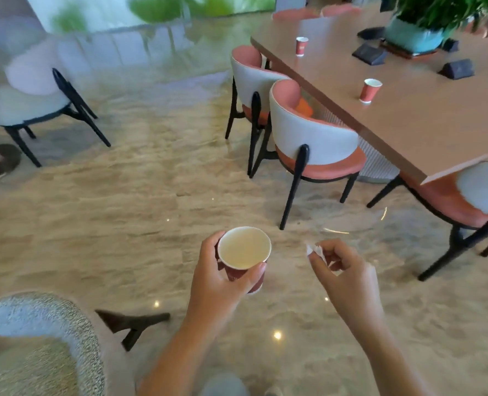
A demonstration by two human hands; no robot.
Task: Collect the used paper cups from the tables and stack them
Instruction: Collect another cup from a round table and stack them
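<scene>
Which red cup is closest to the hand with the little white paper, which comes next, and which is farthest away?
1. The held cup, in the left hand, just left of the right hand, which pinches the white scrap.
2. The near table cup, ahead on the table.
3. The far table cup, farther back, by the table's left edge.
</scene>
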